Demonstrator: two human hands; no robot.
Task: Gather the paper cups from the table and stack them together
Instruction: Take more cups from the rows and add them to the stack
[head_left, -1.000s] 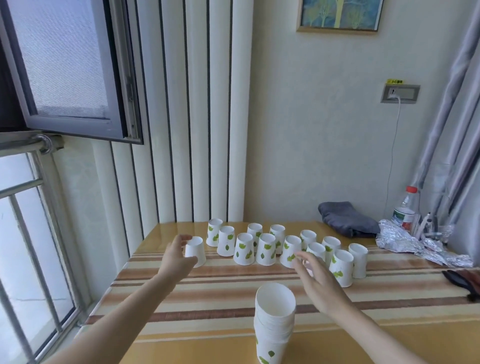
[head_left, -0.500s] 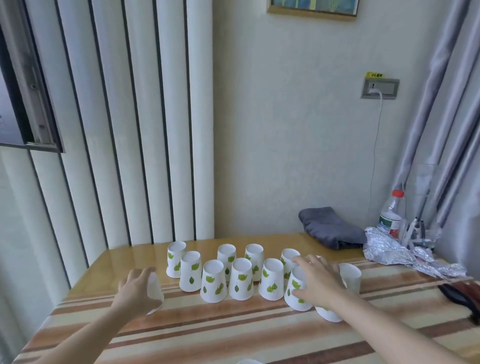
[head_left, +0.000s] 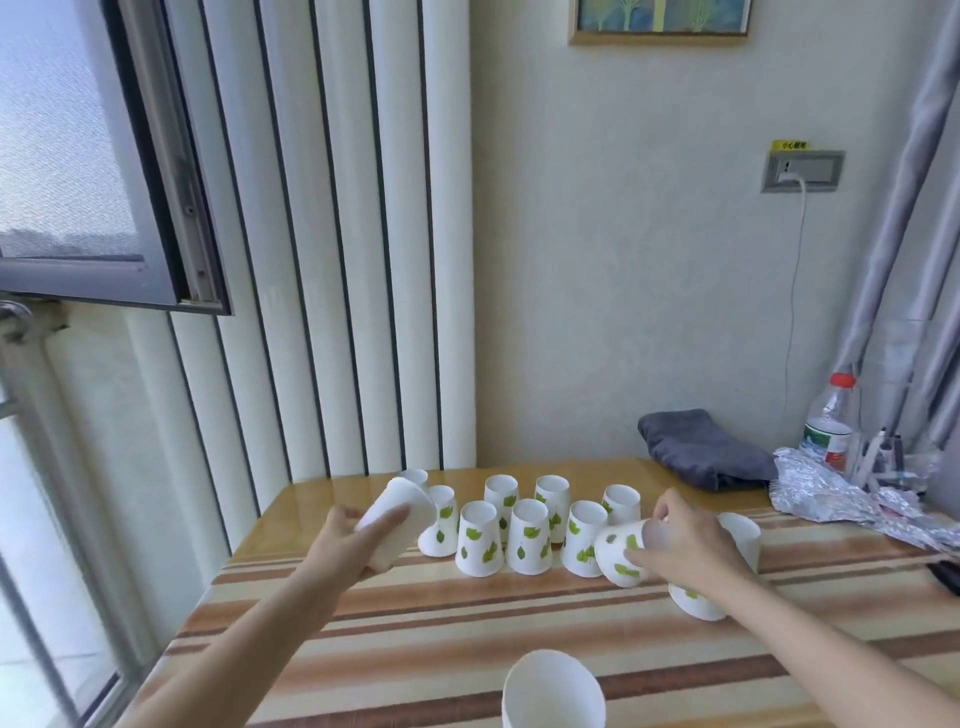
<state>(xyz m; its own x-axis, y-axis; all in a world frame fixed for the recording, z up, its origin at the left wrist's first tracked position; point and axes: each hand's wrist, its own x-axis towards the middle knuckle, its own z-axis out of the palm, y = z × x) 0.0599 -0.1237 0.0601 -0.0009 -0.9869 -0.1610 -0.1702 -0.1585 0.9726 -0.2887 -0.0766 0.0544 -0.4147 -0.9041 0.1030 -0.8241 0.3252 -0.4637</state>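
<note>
We stand at a glossy table (head_left: 467, 644) with tan, brown and cream stripes, pushed into a corner between white vertical blinds (head_left: 337, 234) and a pale wall. An open window frame (head_left: 156, 208) hangs at the left, a grey curtain (head_left: 914, 208) at the right. Along the far right of the table lie a folded grey cloth (head_left: 701, 452), crumpled foil (head_left: 841, 493) and a clear bottle (head_left: 831, 426) with a red cap.

Upturned paper cups (head_left: 529, 530) with green leaf prints cluster mid-table; an upright cup stack (head_left: 553, 693) stands at the near edge.

Our left hand (head_left: 348, 540) reaches forward, fingers clamped round a tilted cup (head_left: 397, 514) lifted off the table. Our right hand (head_left: 685, 545) grips another leaf-printed cup (head_left: 621, 553), tipped on its side just above the table.
</note>
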